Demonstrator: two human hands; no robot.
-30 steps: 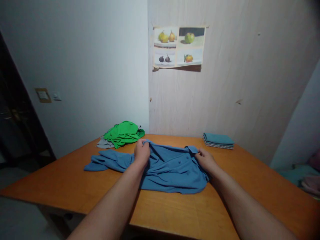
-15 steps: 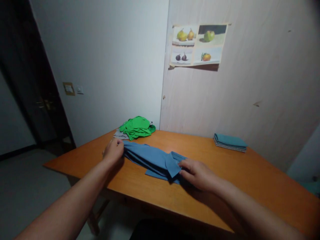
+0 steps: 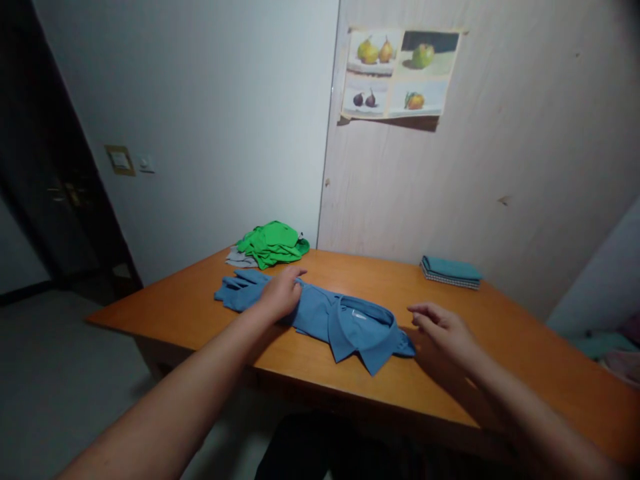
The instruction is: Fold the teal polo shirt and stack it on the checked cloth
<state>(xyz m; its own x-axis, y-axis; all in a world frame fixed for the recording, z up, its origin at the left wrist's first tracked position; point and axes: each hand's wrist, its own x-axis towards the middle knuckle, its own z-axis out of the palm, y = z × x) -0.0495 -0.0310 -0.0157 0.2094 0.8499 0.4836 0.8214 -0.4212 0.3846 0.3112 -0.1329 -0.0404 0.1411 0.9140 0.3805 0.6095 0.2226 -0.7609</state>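
Note:
A blue collared shirt (image 3: 313, 310) lies on the table in a long narrow fold, its collar at the right end and a pale label inside the neck. My left hand (image 3: 280, 293) is over the middle of the shirt, apparently resting on it. One finger of that hand stretches out, the others are partly hidden, and no cloth shows gripped. Just right of the collar, my right hand (image 3: 447, 330) is held apart from the shirt, fingers loosely bent and spread, holding nothing.
Crumpled green clothing (image 3: 273, 243) sits on a grey cloth (image 3: 241, 258) at the table's back left. A folded teal and checked stack (image 3: 451, 272) lies at the back right. The wooden table (image 3: 510, 347) has its front edge close to me; walls stand behind it.
Both hands have let go of the shirt. My left hand moved right to its middle, my right hand drew away rightward. The shirt lies flatter, its collar spread out. The camera view shifted slightly.

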